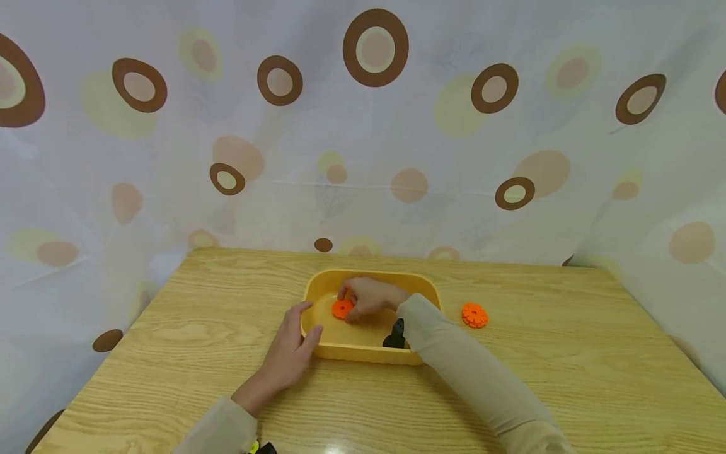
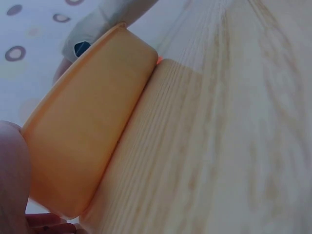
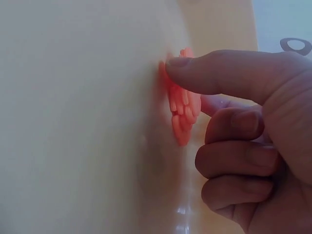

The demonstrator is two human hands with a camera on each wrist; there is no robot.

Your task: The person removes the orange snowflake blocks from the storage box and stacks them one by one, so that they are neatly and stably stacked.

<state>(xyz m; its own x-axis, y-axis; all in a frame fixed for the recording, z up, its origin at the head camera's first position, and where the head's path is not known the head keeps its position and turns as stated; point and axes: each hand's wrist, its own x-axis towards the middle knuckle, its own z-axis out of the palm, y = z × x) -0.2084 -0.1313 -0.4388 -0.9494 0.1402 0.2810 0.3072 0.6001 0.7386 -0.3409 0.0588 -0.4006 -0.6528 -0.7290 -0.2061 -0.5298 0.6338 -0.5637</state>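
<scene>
A yellow plastic basin [image 1: 368, 354] stands on the wooden table. My left hand [image 1: 289, 353] holds its left front corner, thumb at the front wall and fingers round the left end. Inside the basin, my right hand [image 1: 371, 296] pinches a small stack of orange notched discs [image 1: 341, 309] between thumb and index finger. The right wrist view shows the stack [image 3: 183, 105] on edge beside the thumb, low in the basin, with the other fingers curled in. More orange notched discs [image 1: 474, 315] lie on the table to the right of the basin.
A patterned cloth [image 1: 368, 139] hangs behind the table [image 1: 238, 290]. A black wrist device [image 1: 396, 335] sits under the right sleeve. Another black and yellow device [image 1: 262, 448] shows by the left sleeve.
</scene>
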